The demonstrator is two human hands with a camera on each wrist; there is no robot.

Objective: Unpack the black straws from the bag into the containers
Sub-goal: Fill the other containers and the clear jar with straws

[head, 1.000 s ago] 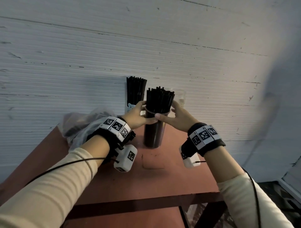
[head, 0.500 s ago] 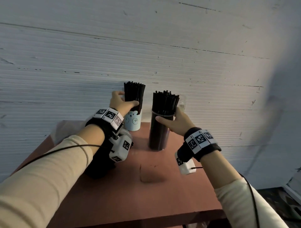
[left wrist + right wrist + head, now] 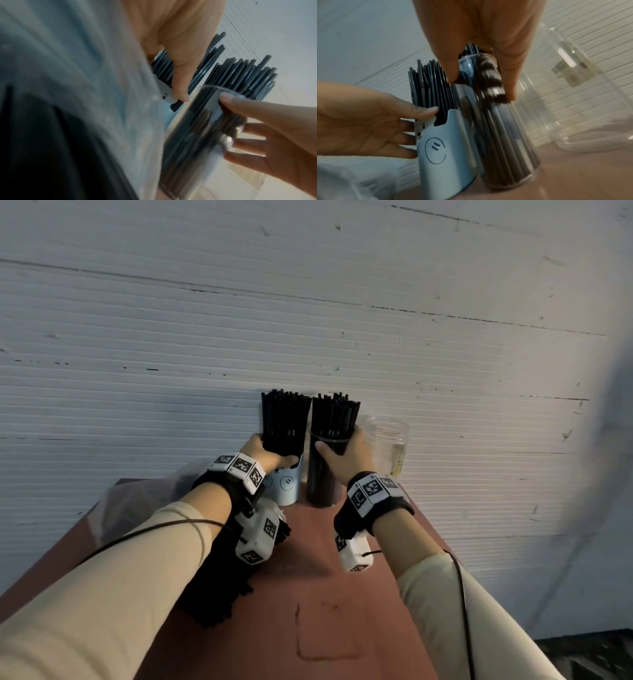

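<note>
At the table's far edge stands a light blue cup (image 3: 286, 486) with a drawn face, packed with black straws (image 3: 283, 419). My left hand (image 3: 274, 451) grips it at the rim, thumb on the straws (image 3: 435, 86) and fingers behind the cup (image 3: 447, 155). Just right of it is a tall clear container (image 3: 320, 477) filled with black straws (image 3: 334, 416). My right hand (image 3: 339, 443) holds this container (image 3: 505, 135) near its top. The two containers stand side by side. The plastic bag (image 3: 137, 501) lies at the left, with more black straws (image 3: 212, 594) in it under my left forearm.
An empty clear jar (image 3: 388, 440) stands to the right of the tall container, close to my right hand. The white ribbed wall (image 3: 342, 320) rises directly behind the containers. The brown table (image 3: 325, 594) has bare surface between my forearms.
My left hand left the clear container and took the blue cup. My right hand moved the clear container back toward the wall, up beside the blue cup.
</note>
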